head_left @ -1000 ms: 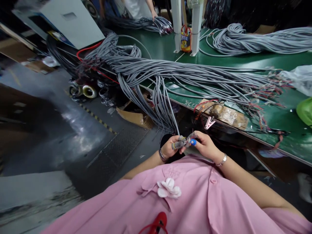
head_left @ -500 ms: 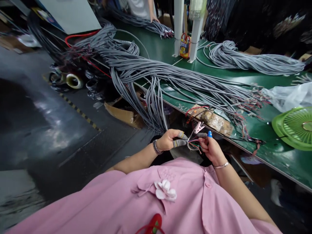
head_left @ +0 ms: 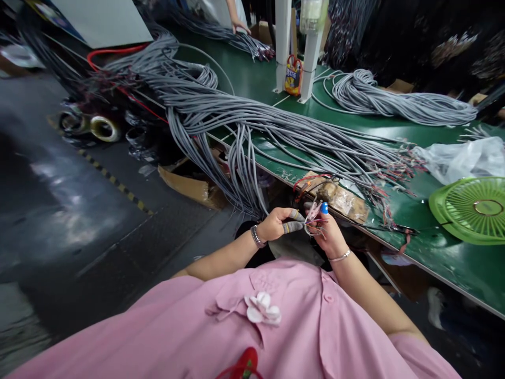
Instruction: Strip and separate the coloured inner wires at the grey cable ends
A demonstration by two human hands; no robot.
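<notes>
My left hand [head_left: 276,223], with grey covers on the thumb and a finger, pinches a bunch of thin coloured wires [head_left: 310,226] fanning out of a cable end. My right hand [head_left: 325,227] is closed on the same wires from the other side, a blue cover with white spots on its thumb. A pink clip [head_left: 314,211] stands upright just behind the wires, partly overlapped by the right fingers. Both hands are in front of the table edge, close together. The right fingertips are partly hidden.
A thick bundle of grey cables [head_left: 252,113] crosses the green table [head_left: 445,221], some hanging over its edge. A taped cardboard piece [head_left: 343,200] lies behind my hands. At the right stands a green fan [head_left: 469,208]. Another person's hand [head_left: 240,26] touches cables at the back.
My right hand has moved left, closer to my left hand, and now overlaps the pink clip. The whole view has shifted slightly.
</notes>
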